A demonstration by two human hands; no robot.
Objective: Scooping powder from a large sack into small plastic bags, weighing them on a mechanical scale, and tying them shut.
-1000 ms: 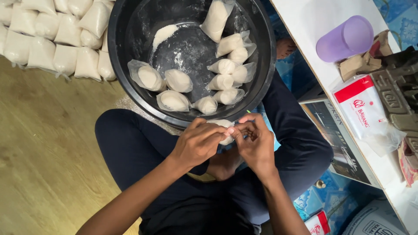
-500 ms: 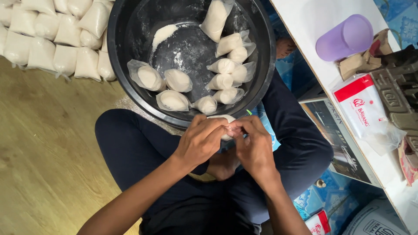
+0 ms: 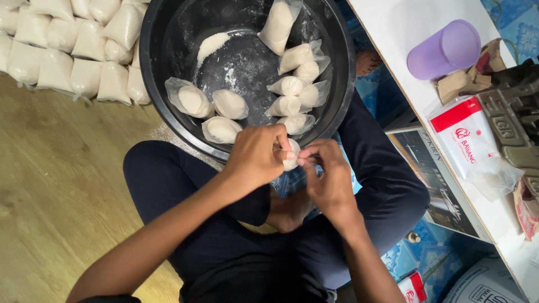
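Note:
I sit cross-legged over a big black basin (image 3: 163,106). Both hands meet just below its near rim. My left hand (image 3: 255,157) and my right hand (image 3: 328,179) pinch one small clear plastic bag of white powder (image 3: 290,161) between the fingertips; most of the bag is hidden by the fingers. Inside the basin lie several filled small bags (image 3: 227,104), some on the left, more on the right (image 3: 295,87), and a heap of loose white powder (image 3: 210,45) at the back.
Several tied bags of white powder (image 3: 67,62) are stacked on the wooden floor at upper left. On the right stands a white shelf (image 3: 393,33) with a purple cup (image 3: 443,50), a red-and-white packet (image 3: 466,140) and a dark metal tool (image 3: 516,112).
My two hands have shifted slightly at the bag, fingers working closer together over it. The basin and the bags in it stay put.

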